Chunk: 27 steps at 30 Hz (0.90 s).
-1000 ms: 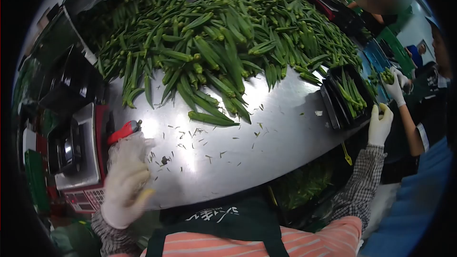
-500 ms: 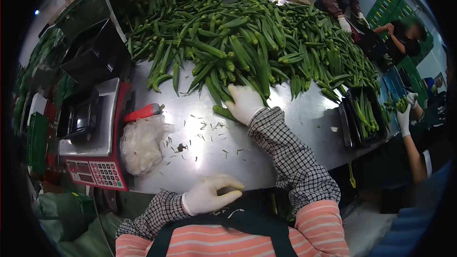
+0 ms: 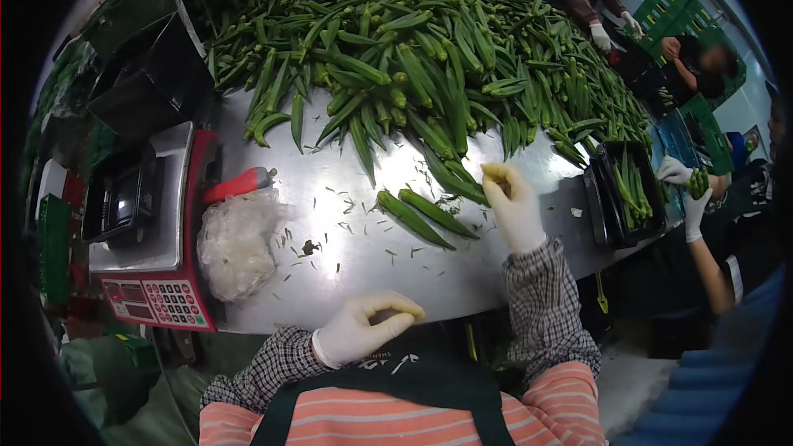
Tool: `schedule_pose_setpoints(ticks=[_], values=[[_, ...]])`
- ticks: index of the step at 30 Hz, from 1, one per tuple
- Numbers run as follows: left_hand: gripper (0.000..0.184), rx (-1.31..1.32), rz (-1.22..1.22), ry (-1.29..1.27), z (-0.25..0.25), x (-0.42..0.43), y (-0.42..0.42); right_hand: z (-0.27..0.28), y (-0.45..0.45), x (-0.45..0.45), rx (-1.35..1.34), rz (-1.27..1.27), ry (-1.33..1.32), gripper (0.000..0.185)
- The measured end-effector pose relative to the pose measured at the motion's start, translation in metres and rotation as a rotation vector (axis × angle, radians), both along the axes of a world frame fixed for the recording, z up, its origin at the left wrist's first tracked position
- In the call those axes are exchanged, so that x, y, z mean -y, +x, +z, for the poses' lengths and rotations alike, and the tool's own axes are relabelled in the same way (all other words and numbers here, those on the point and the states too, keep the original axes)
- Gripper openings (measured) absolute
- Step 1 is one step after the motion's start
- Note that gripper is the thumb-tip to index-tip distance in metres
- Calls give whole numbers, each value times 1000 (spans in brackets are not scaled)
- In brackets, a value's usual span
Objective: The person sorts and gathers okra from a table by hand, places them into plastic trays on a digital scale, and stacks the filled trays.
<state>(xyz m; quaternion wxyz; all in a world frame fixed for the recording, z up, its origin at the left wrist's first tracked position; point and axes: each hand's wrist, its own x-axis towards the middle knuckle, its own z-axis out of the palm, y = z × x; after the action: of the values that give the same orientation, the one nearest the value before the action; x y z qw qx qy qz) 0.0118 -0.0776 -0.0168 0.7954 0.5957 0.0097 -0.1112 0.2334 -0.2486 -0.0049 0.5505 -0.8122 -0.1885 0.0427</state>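
Note:
A large heap of green okra pods (image 3: 388,58) covers the back of the metal table. Two okra pods (image 3: 425,219) lie apart from it, side by side in front. My right hand (image 3: 519,208), in a white glove, hovers right of these pods with fingers bent and a gap between thumb and forefinger. It seems to hold nothing; its thumb is close to the end of another okra pod (image 3: 462,186) at the heap's edge. At the table's front edge my left hand (image 3: 359,332), also gloved, is curled, thumb and fingertips together around a bare gap.
A red scale (image 3: 161,301) with a black tray (image 3: 124,202) stands left. Beside it are a red-handled tool (image 3: 238,186) and a crumpled clear plastic bag (image 3: 238,252). At right sits a black tray of okra (image 3: 632,198); a co-worker's gloved hands (image 3: 696,211) hold okra beyond it.
My right hand has drawn back from the heap and moved right. Two okra pods now lie separately on the table. My left hand has stayed nearly in place.

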Motion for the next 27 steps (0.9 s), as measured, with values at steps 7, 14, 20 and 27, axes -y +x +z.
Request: schedule_pose_setpoints(ticks=[7, 14, 20, 27], values=[[38, -177, 394, -713, -11, 14, 20, 20, -78, -19, 355, 475, -36, 18], [28, -250, 383, -866, -26, -3, 7, -13, -39, 14, 633, 174, -555, 14], [31, 0, 476, -269, -5, 4, 10, 69, -53, 41, 416, 262, -352, 17], [35, -46, 257, -121, -3, 16, 5, 69, -65, -6, 50, 418, -169, 26]])
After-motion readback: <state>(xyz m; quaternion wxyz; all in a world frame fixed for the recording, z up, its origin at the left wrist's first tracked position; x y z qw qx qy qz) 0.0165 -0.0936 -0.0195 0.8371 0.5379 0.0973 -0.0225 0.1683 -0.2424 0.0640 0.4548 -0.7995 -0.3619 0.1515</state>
